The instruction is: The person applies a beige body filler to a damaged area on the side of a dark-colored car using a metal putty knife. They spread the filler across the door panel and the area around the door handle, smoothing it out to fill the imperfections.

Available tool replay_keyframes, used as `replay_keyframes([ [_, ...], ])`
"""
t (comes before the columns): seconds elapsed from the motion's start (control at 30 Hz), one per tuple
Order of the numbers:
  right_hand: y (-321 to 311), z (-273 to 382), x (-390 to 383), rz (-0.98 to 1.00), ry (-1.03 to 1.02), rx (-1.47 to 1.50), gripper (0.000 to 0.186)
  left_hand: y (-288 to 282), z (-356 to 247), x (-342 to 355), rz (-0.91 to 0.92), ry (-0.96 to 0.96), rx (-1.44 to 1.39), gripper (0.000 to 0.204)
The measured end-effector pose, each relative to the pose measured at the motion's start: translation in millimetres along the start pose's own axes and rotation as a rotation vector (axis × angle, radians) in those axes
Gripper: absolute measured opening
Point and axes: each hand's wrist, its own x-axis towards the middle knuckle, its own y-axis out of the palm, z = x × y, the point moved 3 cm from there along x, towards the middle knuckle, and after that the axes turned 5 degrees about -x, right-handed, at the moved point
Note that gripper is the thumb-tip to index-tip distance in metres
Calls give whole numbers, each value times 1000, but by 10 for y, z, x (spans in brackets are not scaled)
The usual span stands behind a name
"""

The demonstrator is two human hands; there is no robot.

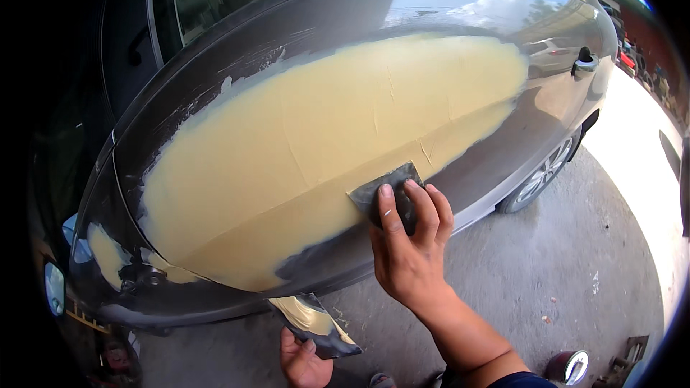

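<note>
Forearm on the right slants up and left out of a dark blue sleeve, so the right hand is in front of the lower part of the car door. Fingers point up, spread a bit over the face of a dark, flat spreader, holding it, and its upper edge looks like it's touching the pale yellow filler. Can't really see the thumb there. Left hand is way lower, pinching the bottom end of a dark plate, which is tilted and carries a thick smear of similar yellow paste. That plate sits right by the door's lower edge in this view, can't tell if they touch.

As for the rest, the filler makes a big oval on the grey door, kinda ragged at the rim. The door handle is off to the right, with a wheel below it. Down at lower right there's a round tin on the concrete floor. The right hand and spreader block part of the filler's bottom edge.
</note>
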Motion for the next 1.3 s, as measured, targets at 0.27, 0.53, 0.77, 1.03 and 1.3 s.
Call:
replay_keyframes([
  [0.27, 300, -267, -589, -19, -12, 5, 57, -163, 100, -96, 90, 75, -17, 53],
  [0.53, -315, -527, -135, -154, 29, -12, 57, -156, 171, -192, 82, 84, -46, 54],
  [0.77, -265, -554, 263, -190, 37, -3, 58, -150, 232, -255, 77, 86, -36, 55],
  [1.03, 23, -359, -153, -53, -9, -53, 54, -148, 209, -281, 74, 108, -19, 54],
  [1.3, -62, -437, -519, 41, 24, -16, 53, -86, 210, -262, 96, 93, -40, 53],
])
